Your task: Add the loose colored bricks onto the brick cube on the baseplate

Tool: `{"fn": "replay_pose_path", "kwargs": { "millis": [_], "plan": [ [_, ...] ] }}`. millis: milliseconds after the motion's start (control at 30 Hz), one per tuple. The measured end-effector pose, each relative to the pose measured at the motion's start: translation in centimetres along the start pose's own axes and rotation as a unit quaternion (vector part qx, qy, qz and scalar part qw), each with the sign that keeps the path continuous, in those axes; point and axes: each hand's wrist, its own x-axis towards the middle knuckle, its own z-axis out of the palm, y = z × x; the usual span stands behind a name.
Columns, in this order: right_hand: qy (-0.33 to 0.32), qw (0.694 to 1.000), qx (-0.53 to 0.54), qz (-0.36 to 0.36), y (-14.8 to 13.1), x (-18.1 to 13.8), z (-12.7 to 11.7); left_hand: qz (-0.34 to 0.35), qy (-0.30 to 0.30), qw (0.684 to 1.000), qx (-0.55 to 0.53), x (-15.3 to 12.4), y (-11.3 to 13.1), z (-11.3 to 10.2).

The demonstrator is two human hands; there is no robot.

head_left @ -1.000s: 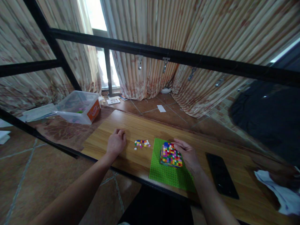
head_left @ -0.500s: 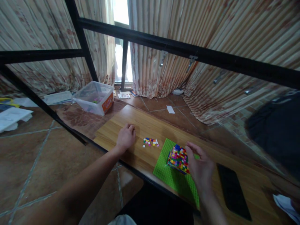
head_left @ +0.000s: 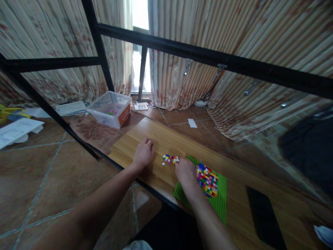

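A multicoloured block of small bricks (head_left: 207,180) stands on a green baseplate (head_left: 221,203) on the wooden table (head_left: 161,139). Left of the plate lies a little heap of loose coloured bricks (head_left: 170,159). My right hand (head_left: 185,172) rests knuckles up at the right edge of that heap, just left of the block; its fingertips are bent down over the bricks and hidden. My left hand (head_left: 144,153) lies on the table left of the heap, fingers curled under, nothing visible in it.
A clear plastic tub (head_left: 110,113) with an orange label sits on the floor at the back left. A black phone (head_left: 265,217) lies on the table at the right. Black metal frame bars (head_left: 208,57) cross overhead; curtains hang behind.
My right hand has left the right side of the brick block and crossed to the loose bricks on its left. The left hand stays put. The view has swung a little.
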Motion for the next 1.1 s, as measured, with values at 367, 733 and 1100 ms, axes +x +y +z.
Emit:
{"fn": "replay_pose_path", "kwargs": {
  "millis": [367, 733, 1100],
  "plan": [
    [0.100, 0.978, 0.154, -0.097, -0.2, -3.9, -0.2, 0.000, 0.003, 1.000, -0.009, 0.1, 0.0, -0.1],
    [0.225, 0.881, 0.416, 0.018, 7.9, -8.3, -0.8, 0.004, 0.008, 1.000, 0.004, 0.1, -0.1, -0.1],
    [0.267, 0.883, 0.385, 0.019, 12.9, -5.3, 0.1, 0.003, 0.014, 1.000, 0.001, 0.2, -0.2, -0.1]
  ]
}}
